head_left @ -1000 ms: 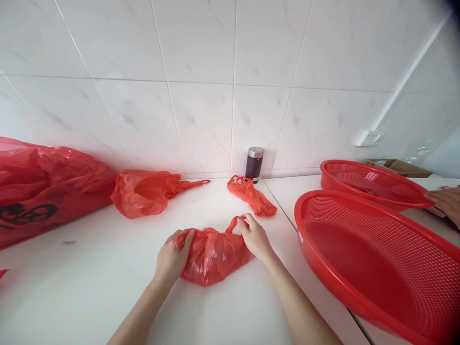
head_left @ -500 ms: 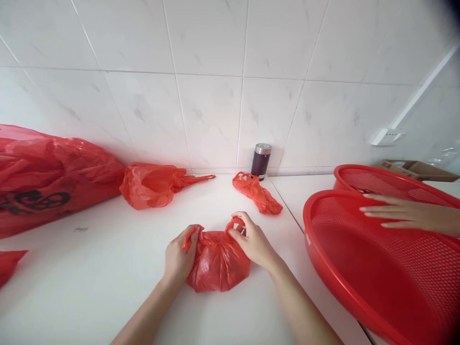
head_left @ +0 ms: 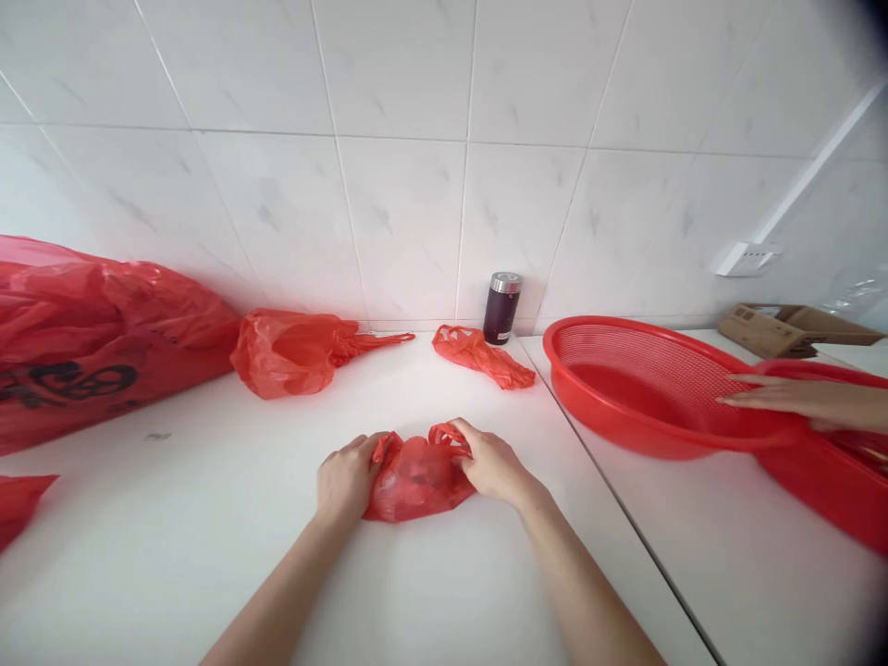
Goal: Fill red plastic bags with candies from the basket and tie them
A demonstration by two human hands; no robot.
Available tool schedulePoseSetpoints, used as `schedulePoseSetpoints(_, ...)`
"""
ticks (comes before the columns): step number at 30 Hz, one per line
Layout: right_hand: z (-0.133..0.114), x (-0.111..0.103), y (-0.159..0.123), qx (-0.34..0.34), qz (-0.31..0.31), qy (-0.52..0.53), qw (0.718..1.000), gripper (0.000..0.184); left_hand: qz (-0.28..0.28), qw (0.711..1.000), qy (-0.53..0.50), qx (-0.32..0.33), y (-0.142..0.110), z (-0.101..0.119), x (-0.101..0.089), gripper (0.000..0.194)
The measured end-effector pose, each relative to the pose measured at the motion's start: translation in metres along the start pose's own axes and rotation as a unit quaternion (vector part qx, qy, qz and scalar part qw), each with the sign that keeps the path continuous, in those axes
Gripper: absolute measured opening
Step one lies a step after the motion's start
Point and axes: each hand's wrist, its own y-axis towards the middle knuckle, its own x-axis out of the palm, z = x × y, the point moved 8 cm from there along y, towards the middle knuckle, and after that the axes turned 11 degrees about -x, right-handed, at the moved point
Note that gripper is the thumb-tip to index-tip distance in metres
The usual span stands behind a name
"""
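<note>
A filled red plastic bag (head_left: 416,486) lies on the white table in front of me, its contents showing only as darker shapes through the film. My left hand (head_left: 349,476) is closed on the bag's left handle. On the other side, my right hand (head_left: 487,461) grips the right handle, whose loop shows between the fingers. Farther back are a crumpled red bag (head_left: 486,356) and, to its left, a puffed-out red bag (head_left: 288,354) with a twisted end.
A dark tumbler (head_left: 502,310) stands by the tiled wall. At right, another person's hand (head_left: 797,396) touches a red mesh basket (head_left: 624,433); a second red basket (head_left: 825,490) and a cardboard box (head_left: 770,328) are near. A big red bag (head_left: 104,342) fills the left; a seam crosses the table.
The bag between my hands sits slightly higher in view and looks flatter. One red basket has swung back to the wall side. The crumpled bag has shifted a little left and back.
</note>
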Motion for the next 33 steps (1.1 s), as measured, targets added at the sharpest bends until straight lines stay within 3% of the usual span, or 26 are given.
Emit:
schedulePoseSetpoints(6, 0.012, 0.004, 0.002, 0.013, 0.029, 0.053, 0.998, 0.014, 0.022, 0.999, 0.033, 0.030, 0.001, 0.003, 0.000, 0.029)
schedulePoseSetpoints(11, 0.006, -0.006, 0.000, -0.028, 0.075, 0.195, 0.978, 0.039, 0.019, 0.999, -0.036, -0.033, 0.004, -0.013, -0.010, 0.038)
schedulePoseSetpoints(16, 0.021, -0.029, 0.003, -0.013, 0.210, 0.325, 0.922, 0.047, 0.006, 0.985, -0.114, -0.132, 0.003, -0.050, -0.031, 0.049)
schedulePoseSetpoints(20, 0.036, -0.041, 0.002, 0.004, 0.274, 0.370, 0.888, 0.050, -0.009, 0.976, -0.173, -0.134, 0.004, -0.061, -0.049, 0.046)
schedulePoseSetpoints(23, 0.034, -0.046, 0.000, -0.005, 0.283, 0.385, 0.878, 0.048, 0.046, 0.974, -0.195, -0.103, 0.004, -0.043, -0.070, 0.042)
schedulePoseSetpoints(26, 0.027, -0.045, -0.003, -0.016, 0.274, 0.399, 0.875, 0.044, 0.109, 0.981, -0.160, -0.021, -0.005, 0.007, -0.080, 0.045)
schedulePoseSetpoints(28, 0.027, -0.044, -0.005, -0.014, 0.278, 0.407, 0.870, 0.042, 0.053, 0.990, -0.111, 0.063, -0.009, 0.050, -0.064, 0.037)
schedulePoseSetpoints(30, 0.037, -0.044, -0.007, 0.009, 0.303, 0.419, 0.856, 0.040, -0.021, 0.993, -0.059, 0.098, -0.006, 0.075, -0.046, 0.021)
schedulePoseSetpoints(33, 0.060, -0.044, -0.011, 0.070, 0.351, 0.430, 0.829, 0.039, -0.085, 0.993, 0.003, 0.084, 0.008, 0.068, -0.051, 0.008)
